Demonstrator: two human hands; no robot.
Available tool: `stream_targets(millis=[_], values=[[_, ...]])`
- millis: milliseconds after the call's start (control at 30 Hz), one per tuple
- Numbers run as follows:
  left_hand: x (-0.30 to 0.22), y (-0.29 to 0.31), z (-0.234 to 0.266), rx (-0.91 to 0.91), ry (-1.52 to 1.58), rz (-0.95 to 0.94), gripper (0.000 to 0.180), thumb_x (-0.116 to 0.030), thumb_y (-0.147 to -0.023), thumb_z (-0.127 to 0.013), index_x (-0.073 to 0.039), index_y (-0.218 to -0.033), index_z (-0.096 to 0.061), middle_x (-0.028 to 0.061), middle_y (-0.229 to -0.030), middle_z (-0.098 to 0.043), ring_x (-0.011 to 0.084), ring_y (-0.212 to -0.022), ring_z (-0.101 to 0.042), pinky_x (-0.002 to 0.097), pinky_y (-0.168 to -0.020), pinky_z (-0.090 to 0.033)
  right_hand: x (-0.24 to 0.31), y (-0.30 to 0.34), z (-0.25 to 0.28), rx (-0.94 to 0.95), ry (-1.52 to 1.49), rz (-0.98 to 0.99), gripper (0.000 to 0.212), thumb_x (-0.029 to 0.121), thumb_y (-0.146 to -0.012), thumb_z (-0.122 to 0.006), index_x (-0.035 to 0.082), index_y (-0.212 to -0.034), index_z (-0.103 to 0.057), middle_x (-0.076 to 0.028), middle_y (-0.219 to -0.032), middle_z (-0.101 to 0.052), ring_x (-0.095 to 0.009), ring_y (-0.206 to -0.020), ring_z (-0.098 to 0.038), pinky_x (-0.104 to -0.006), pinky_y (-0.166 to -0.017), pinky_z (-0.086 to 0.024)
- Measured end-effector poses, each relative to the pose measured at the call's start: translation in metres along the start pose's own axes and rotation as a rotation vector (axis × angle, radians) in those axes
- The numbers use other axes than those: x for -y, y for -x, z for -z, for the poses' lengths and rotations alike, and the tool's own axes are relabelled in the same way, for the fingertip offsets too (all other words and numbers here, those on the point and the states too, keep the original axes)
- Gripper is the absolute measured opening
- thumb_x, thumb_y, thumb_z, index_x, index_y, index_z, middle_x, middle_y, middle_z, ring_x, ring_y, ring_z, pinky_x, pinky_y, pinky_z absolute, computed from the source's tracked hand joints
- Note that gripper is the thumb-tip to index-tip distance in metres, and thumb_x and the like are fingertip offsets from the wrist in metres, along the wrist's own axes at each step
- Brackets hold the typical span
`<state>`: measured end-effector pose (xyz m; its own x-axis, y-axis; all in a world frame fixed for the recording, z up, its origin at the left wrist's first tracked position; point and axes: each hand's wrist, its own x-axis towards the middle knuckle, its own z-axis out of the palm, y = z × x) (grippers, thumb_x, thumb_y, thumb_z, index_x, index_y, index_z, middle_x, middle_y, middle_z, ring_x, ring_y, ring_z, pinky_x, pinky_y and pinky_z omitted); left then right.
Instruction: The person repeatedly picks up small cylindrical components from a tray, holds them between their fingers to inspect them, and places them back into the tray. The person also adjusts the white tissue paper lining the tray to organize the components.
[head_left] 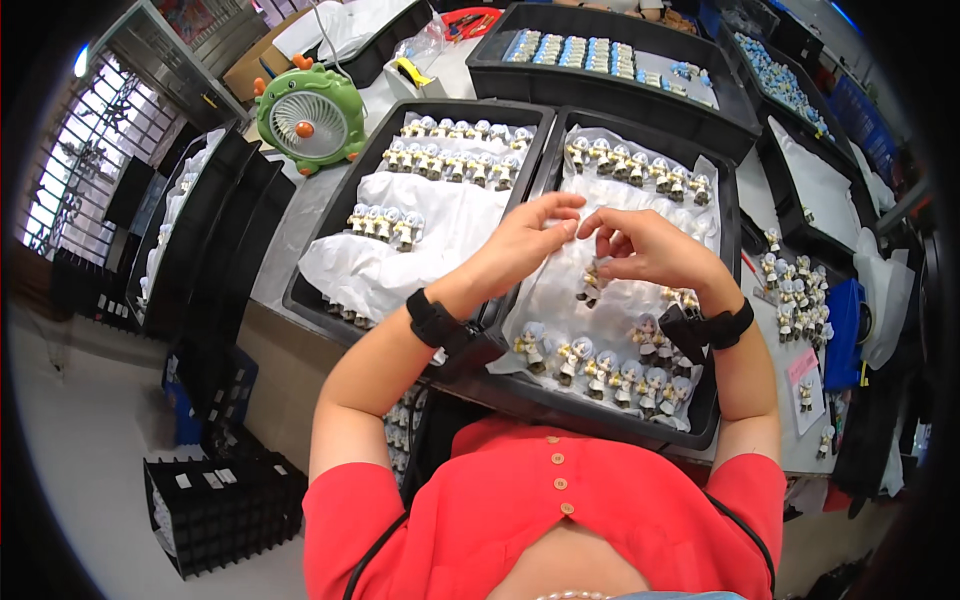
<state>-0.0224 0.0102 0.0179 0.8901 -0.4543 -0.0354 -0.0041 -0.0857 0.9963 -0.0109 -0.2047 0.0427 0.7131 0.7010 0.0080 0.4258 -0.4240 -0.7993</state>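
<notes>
Over the right black tray [728, 260] my two hands are close together. The fingers of my left hand [530, 240] are stretched forward, thumb and forefinger apart, with nothing visible between them. My right hand [660, 248] is curled, its thumb and fingertips closed on a small figurine [589, 287] whose upper part they partly cover. White sheeting [570, 330] lines this tray. A row of pale-haired figurines [600, 372] lies along its near side, and another row [637, 165] along its far side. A few more figurines beside my right wrist are partly hidden by it.
The left black tray [300, 290] holds several rows of figurines on white sheeting. Behind it stands a green fan [312, 118]. A tray with blue-and-white pieces [490, 75] is at the back. Loose figurines [797, 295] and a blue box [846, 335] are on the right.
</notes>
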Motion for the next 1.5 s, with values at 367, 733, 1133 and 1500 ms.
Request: stream_targets(millis=[367,733,1133,1500], values=[[0.009,0.000,-0.002,0.384,0.675,0.122,0.042,-0.023,-0.095,-0.049,-0.007,-0.133,-0.039,0.0139,-0.119,-0.055,0.0275,-0.116,-0.052,0.0399,-0.094,-0.044,0.003,-0.013,-0.008,-0.231,-0.446,0.135,0.030,0.004,-0.087,-0.060,0.004,-0.116,-0.053,-0.004,-0.090,-0.060,-0.009,-0.081,-0.059,-0.0250,-0.073,-0.050],[0.014,0.000,-0.003,-0.098,0.448,0.232,0.044,-0.017,-0.089,-0.059,-0.005,-0.128,-0.043,0.0068,-0.113,-0.052,0.0166,-0.098,-0.057,0.0311,-0.086,-0.046,-0.002,-0.008,-0.017,0.092,0.004,-0.140,0.049,0.027,-0.071,-0.077,0.001,-0.105,-0.054,-0.014,-0.089,-0.062,-0.024,-0.078,-0.062,-0.0334,-0.067,-0.049],[0.016,-0.001,-0.002,-0.162,0.329,0.060,0.034,-0.019,-0.089,-0.059,-0.004,-0.119,-0.053,0.0073,-0.112,-0.055,0.0133,-0.099,-0.054,0.0281,-0.086,-0.043,-0.006,-0.015,-0.063,0.352,0.194,0.073,0.035,0.020,-0.071,-0.073,0.005,-0.100,-0.059,-0.009,-0.102,-0.054,-0.023,-0.082,-0.061,-0.0378,-0.073,-0.048],[0.006,0.003,-0.004,0.006,0.522,0.020,0.046,-0.022,-0.098,-0.045,-0.005,-0.139,-0.035,0.0052,-0.120,-0.056,0.0139,-0.096,-0.060,0.0277,-0.084,-0.048,-0.007,-0.018,-0.012,0.008,-0.995,-0.103,0.032,0.015,-0.092,-0.049,0.002,-0.122,-0.050,-0.006,-0.102,-0.059,-0.009,-0.086,-0.056,-0.0247,-0.080,-0.047]])
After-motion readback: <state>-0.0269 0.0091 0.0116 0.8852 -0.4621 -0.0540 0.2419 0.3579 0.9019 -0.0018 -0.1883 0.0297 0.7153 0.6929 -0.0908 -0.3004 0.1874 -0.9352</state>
